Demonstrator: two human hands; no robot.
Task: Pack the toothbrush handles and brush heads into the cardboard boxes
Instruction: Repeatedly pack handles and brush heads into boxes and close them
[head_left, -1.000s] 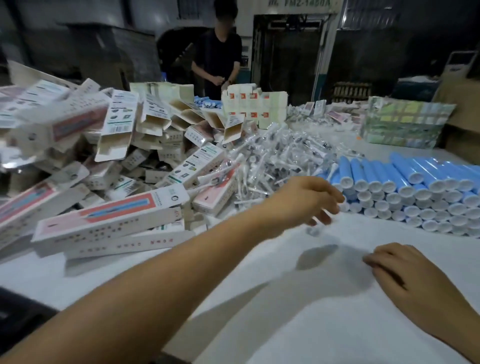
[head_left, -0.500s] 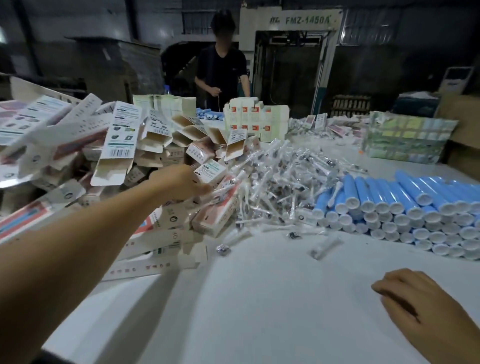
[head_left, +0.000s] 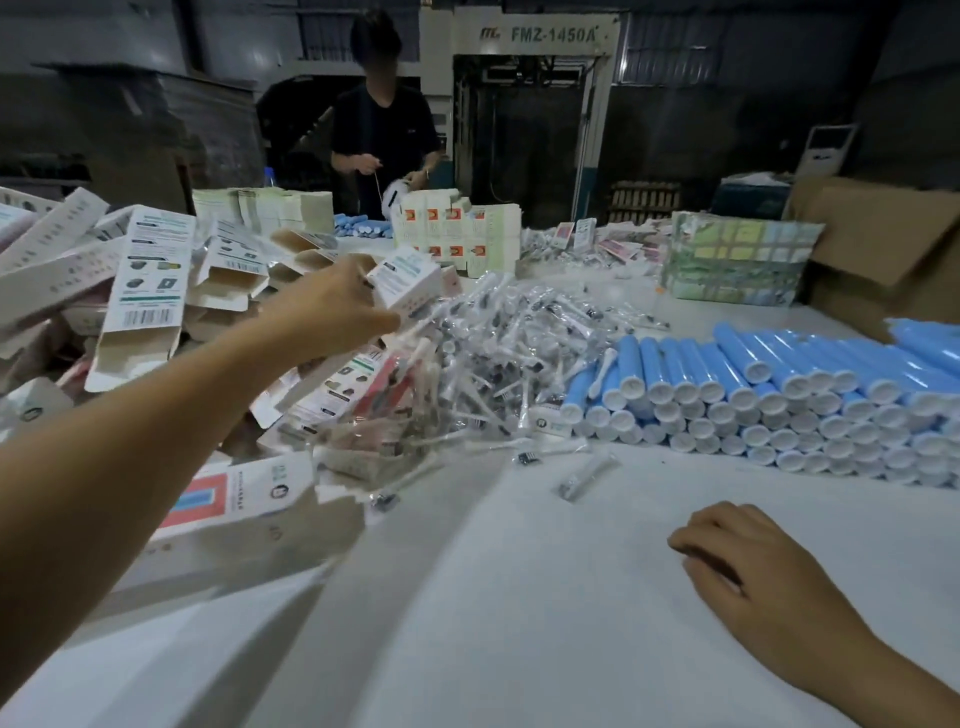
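Observation:
My left hand (head_left: 332, 306) reaches out over the pile and grips a white printed cardboard box (head_left: 410, 280), lifted above the heap. A large heap of open cardboard boxes (head_left: 150, 291) fills the left of the table. Brush heads in clear wrappers (head_left: 498, 358) lie piled in the middle, and one loose wrapped brush head (head_left: 584, 475) lies apart in front. Blue toothbrush handles with white caps (head_left: 769, 395) are stacked in rows on the right. My right hand (head_left: 753, 577) rests on the white table (head_left: 493, 597) with fingers loosely curled, holding nothing.
A person in dark clothes (head_left: 382, 135) works at the far side of the table. Flat box stacks (head_left: 457, 228) and a wrapped bundle (head_left: 737, 260) stand at the back. Brown cartons (head_left: 883, 244) sit at the far right.
My left hand swung from the handles on the right over to the box heap, took hold of a white box and lifted it. My right hand stayed on the table.

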